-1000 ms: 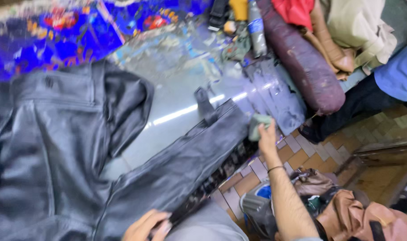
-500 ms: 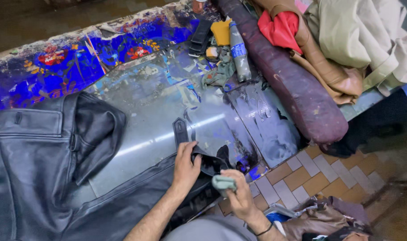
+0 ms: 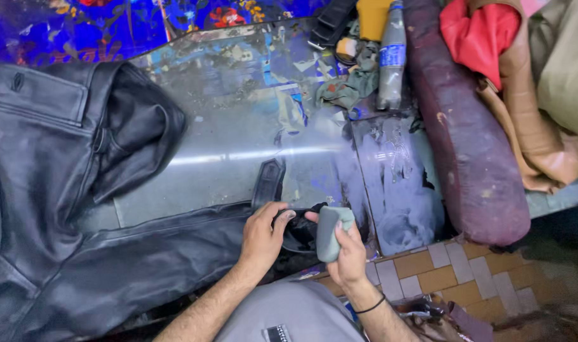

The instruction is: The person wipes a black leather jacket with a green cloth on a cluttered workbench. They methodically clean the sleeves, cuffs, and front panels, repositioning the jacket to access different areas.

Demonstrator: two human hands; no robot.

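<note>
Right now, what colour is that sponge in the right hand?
Pale grey-green sponge, best seen in the head view.

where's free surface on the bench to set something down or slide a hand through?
Bare patch: the shiny sheet between the jacket collar and the bottle, above the sleeve. Smaller stained patch left of the maroon roll. Crowded: rags around the bottle, and the cuff where the left hand and right hand, holding a grey pad, meet.
</note>
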